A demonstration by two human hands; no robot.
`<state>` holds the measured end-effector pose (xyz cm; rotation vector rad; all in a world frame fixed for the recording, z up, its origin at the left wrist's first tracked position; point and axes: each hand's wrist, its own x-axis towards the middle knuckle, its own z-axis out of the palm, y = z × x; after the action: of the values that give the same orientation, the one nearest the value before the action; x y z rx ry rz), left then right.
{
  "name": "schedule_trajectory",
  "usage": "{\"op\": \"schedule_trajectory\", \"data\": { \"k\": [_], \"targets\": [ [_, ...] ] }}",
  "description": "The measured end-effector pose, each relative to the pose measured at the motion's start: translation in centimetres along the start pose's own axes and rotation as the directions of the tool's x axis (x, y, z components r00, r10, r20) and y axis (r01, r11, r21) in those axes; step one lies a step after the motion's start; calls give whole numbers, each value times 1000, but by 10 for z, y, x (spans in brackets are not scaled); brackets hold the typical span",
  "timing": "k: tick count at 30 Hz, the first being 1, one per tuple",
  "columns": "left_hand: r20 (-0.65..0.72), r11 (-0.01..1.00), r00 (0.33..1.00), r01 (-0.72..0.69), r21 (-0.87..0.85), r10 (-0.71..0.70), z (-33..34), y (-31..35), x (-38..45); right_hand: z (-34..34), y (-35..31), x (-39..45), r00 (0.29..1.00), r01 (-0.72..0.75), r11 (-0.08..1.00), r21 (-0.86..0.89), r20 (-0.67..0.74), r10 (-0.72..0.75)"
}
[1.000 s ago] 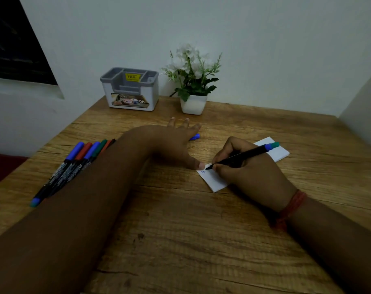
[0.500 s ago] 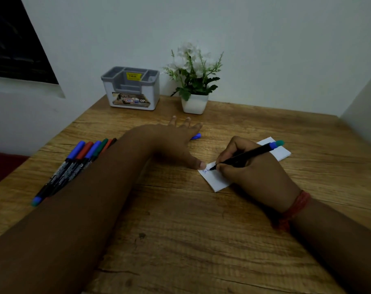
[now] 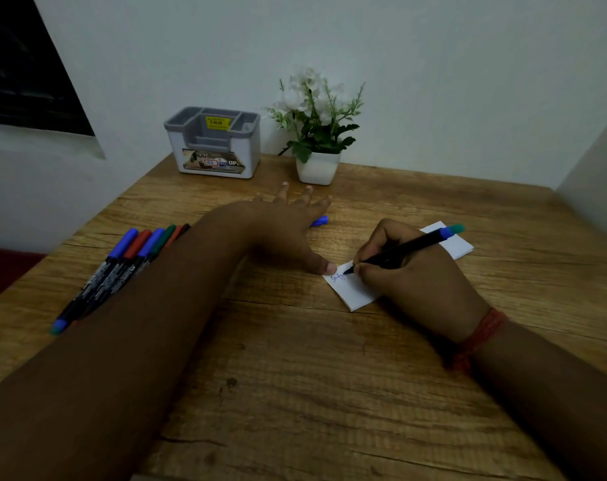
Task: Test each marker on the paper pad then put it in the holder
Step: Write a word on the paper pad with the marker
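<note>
Blue ink is being laid on the white paper pad [image 3: 350,289] by a black marker [image 3: 399,251], whose tip touches the pad's near-left corner beside a short scribbled word. The marker is gripped by the right hand [image 3: 413,272], fingers closed around the barrel, with its blue-green end pointed up and to the right. A red thread band [image 3: 482,336] is worn on that wrist. The left hand [image 3: 288,227] is laid flat and open on the wooden worktop [image 3: 312,394], nothing held, its thumb tip pressed at the pad's left corner. A blue cap [image 3: 319,221] is seen just past the left hand's fingers. The remaining markers [image 3: 121,269], with blue, red and green caps, are lined up side by side at the left of the worktop, partly hidden by the left forearm. The grey-and-white holder [image 3: 215,144] is set at the back by the wall, and no markers are seen in it. A potted plant [image 3: 317,133] is placed just to its right.
</note>
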<state>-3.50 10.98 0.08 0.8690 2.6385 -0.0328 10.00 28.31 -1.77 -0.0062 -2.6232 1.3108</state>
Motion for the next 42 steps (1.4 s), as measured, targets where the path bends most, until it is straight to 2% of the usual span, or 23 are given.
{"op": "schedule_trajectory", "data": {
  "k": [9, 13, 17, 23, 26, 30, 36, 42],
  "targets": [
    [-3, 1000, 1000, -4, -3, 4, -1, 0, -1, -1, 0, 0, 1000, -4, 1000, 14, -4, 4],
    [-4, 1000, 1000, -9, -4, 9, -1, -1, 1, -5, 3, 2, 995, 31, 995, 92, -100, -22],
    [-24, 1000, 999, -22, 1, 22, -1, -2, 1, -10, 6, 7, 983, 54, 994, 96, -179, -37],
    [-60, 999, 998, -36, -15, 35, -2, -1, -2, -17, 10, 12, 971, 76, 990, 122, -233, -45],
    [-167, 999, 986, -12, -40, 5, -2, 0, -1, -21, 12, 14, 962, 89, 984, 156, -269, -45],
    [-375, 998, 927, -35, -43, 16, 1, 2, 6, -23, 15, 14, 960, 80, 981, 176, -277, -28],
    [-411, 995, 911, -58, -78, 21, 1, 7, 4, -24, 13, 12, 971, 89, 966, 243, -238, -29],
    [-568, 951, 821, -222, -214, 64, -2, 12, 3, -26, 10, 13, 968, 8, 903, 429, -229, 100]
  ]
}}
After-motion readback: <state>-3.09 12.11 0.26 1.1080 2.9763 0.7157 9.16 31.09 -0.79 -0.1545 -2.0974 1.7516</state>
